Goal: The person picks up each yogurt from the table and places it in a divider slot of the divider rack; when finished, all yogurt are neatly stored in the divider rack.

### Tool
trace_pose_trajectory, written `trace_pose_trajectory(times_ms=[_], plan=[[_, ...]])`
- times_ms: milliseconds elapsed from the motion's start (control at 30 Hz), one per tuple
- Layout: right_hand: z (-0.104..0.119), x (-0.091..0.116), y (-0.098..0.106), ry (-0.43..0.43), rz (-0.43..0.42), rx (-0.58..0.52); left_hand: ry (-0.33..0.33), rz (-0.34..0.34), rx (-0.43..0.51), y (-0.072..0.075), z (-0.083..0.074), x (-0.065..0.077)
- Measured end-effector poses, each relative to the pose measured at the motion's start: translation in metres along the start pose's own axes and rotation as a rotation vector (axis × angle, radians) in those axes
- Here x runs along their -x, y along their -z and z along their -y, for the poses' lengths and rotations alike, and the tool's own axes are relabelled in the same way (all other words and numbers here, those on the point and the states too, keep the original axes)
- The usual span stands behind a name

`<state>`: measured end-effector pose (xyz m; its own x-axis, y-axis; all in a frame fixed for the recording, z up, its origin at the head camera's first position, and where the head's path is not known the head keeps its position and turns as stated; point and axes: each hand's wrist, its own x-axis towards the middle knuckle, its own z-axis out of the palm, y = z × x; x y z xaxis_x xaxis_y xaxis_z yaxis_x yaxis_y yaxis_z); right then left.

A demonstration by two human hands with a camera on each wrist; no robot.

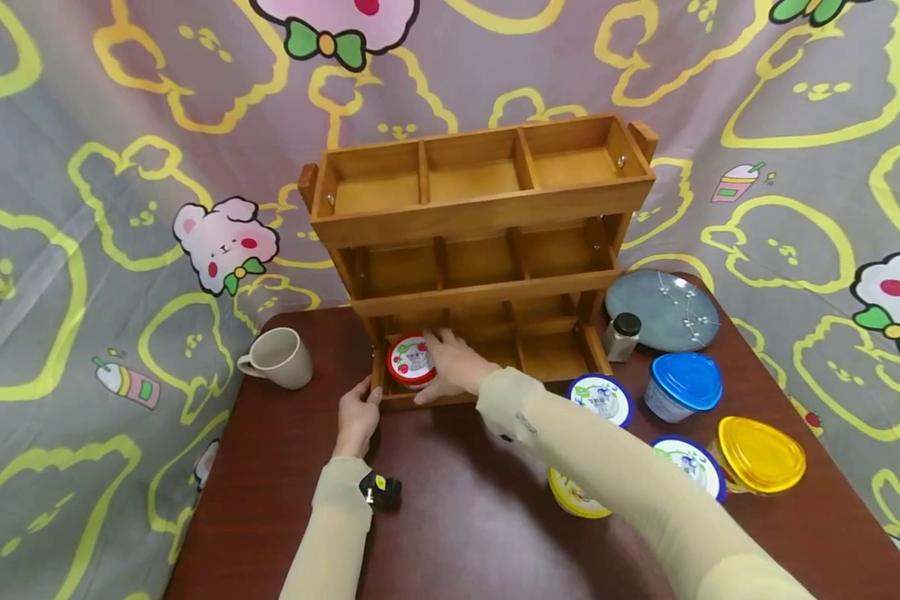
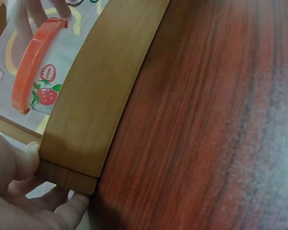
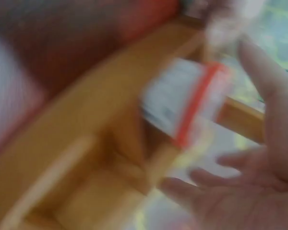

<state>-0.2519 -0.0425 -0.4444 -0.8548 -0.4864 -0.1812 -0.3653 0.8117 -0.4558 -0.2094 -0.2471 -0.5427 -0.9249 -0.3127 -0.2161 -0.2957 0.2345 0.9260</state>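
A white tub with a red lid and strawberry print (image 1: 411,362) sits in the left compartment of the bottom tier of a wooden three-tier rack (image 1: 487,208). My right hand (image 1: 456,363) is at the tub's right side, fingers spread and not curled round it. The blurred right wrist view shows the tub (image 3: 182,100) beyond the straight fingers of that hand (image 3: 249,177). With thumb and fingers, my left hand (image 1: 357,421) grips the rack's front left corner, and the left wrist view shows this wooden corner (image 2: 69,175) between them.
A beige mug (image 1: 279,358) stands left of the rack. To the right are a blue-grey plate (image 1: 663,310), a black-capped jar (image 1: 622,337), a blue-lidded tub (image 1: 684,385), a yellow-lidded tub (image 1: 762,454) and blue-rimmed tubs (image 1: 602,398). Under my right arm is a yellow-rimmed tub (image 1: 576,497).
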Motion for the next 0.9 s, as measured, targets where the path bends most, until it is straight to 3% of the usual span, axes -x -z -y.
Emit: trace_pose_trajectory(times_ms=[133, 233, 333, 433, 533, 700, 900], plan=[[-0.013, 0.054, 0.044, 0.032, -0.006, 0.049, 0.002, 0.004, -0.011, 0.003, -0.001, 0.000], [-0.024, 0.103, 0.069, 0.037, -0.101, 0.021, 0.006, -0.003, -0.012, 0.011, -0.002, -0.001], [-0.035, 0.152, 0.076, 0.027, -0.221, -0.037, -0.001, -0.005, -0.006, 0.017, -0.003, -0.003], [-0.045, 0.194, 0.061, -0.004, -0.332, -0.096, 0.000, 0.005, -0.005, 0.020, -0.005, -0.005], [-0.055, 0.220, 0.028, -0.006, -0.444, -0.107, -0.001, 0.012, -0.012, 0.019, -0.006, -0.005], [-0.073, 0.243, -0.028, -0.018, -0.558, -0.070, -0.013, 0.009, -0.008, 0.012, -0.005, -0.003], [-0.088, 0.259, -0.064, -0.095, -0.637, -0.093, 0.001, 0.038, -0.022, -0.001, -0.001, 0.000]])
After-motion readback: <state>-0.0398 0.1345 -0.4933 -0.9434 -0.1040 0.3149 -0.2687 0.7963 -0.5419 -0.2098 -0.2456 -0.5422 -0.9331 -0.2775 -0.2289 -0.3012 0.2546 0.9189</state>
